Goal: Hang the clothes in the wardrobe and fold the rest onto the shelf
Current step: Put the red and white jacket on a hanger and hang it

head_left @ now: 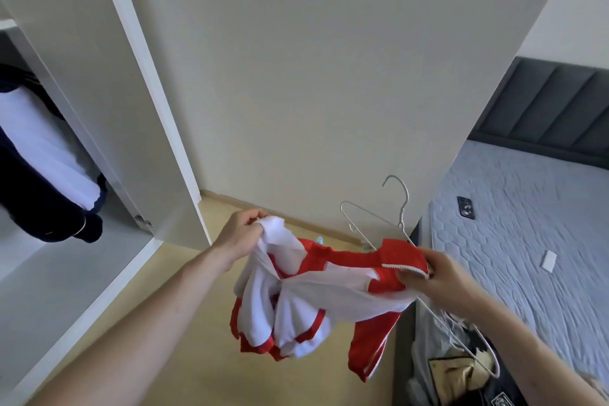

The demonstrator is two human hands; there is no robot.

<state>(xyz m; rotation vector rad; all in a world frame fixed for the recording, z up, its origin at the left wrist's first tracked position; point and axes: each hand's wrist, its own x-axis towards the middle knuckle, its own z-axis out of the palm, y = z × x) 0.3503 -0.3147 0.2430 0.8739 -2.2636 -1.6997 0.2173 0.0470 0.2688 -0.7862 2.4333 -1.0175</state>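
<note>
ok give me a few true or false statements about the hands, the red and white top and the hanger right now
1. The left hand grips white cloth of the red and white top. True.
2. The white wire hanger already hangs on the wardrobe rail. False: it is by the right hand, partly inside the top.
3. The right hand holds the top's red collar edge. True.
4. The top lies folded on the grey quilted mattress. False: both hands hold it up over the floor.
5. The wardrobe holds no clothes. False: a dark blue and white garment hangs inside, at left.
</note>
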